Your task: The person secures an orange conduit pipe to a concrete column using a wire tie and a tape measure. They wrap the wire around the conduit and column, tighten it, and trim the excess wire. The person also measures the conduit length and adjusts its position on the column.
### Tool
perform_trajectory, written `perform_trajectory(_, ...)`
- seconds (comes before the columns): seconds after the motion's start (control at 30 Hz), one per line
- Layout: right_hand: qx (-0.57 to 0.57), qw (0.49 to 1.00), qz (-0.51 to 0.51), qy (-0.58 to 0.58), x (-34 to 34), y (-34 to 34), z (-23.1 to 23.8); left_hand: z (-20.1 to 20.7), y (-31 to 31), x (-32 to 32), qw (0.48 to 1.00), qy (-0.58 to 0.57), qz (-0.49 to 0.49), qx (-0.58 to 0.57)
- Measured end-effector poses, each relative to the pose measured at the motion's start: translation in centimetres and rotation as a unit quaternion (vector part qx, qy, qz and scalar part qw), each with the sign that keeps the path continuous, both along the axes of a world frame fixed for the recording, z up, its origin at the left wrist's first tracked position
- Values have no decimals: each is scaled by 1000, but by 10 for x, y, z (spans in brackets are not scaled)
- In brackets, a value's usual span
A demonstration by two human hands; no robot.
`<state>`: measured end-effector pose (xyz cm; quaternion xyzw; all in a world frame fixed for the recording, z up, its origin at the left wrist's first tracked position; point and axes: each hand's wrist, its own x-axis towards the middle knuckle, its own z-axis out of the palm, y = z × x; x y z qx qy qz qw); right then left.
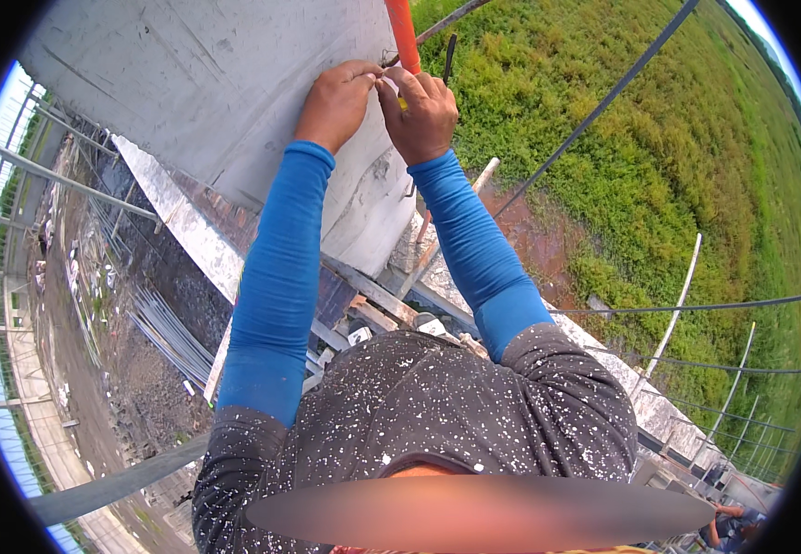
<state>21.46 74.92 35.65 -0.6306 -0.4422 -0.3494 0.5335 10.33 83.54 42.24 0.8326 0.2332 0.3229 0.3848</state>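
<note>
Both my arms, in blue sleeves, reach forward to the right edge of a large grey concrete-like slab. My left hand lies against that edge, its thumb and forefinger pinched together. Close beside it, my right hand is closed in a pinch, fingers curled. The fingertips almost meet on something too small to make out. A bit of yellow shows under my right hand, its kind hidden. An orange pipe rises just beyond my fingers. A thin dark rod stands right of it.
Below me are planks and a ledge with upright poles. A long dark bar crosses the right side above green growth. Far down left lies a pile of pipes. Another person is at the lower right.
</note>
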Motion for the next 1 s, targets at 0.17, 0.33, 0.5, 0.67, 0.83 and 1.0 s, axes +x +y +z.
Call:
perform_trajectory(0.17, 11, 998, -2, -67, 8, 0, 1, 0, -2, 3, 1000, -18, 11, 12)
perform_trajectory(0.33, 10, 996, 11, -88, 16, -13, -3, -8, -12, 6, 990, -2, 93, 107)
perform_trajectory(0.5, 20, 995, 0, -101, 37, -17, 7, -25, -21, 12, 982, 3, 149, 118)
perform_trajectory(0.67, 1, 999, -6, -48, 40, -15, 17, -43, -24, 9, 987, -50, 132, 82)
perform_trajectory(0.83, -105, 982, -4, 155, 31, -9, 27, -49, -23, 5, 983, -112, 108, 95)
perform_trajectory(1.0, -99, 954, 129, 251, 38, -2, 31, -38, -25, -7, 991, -50, 115, 50)
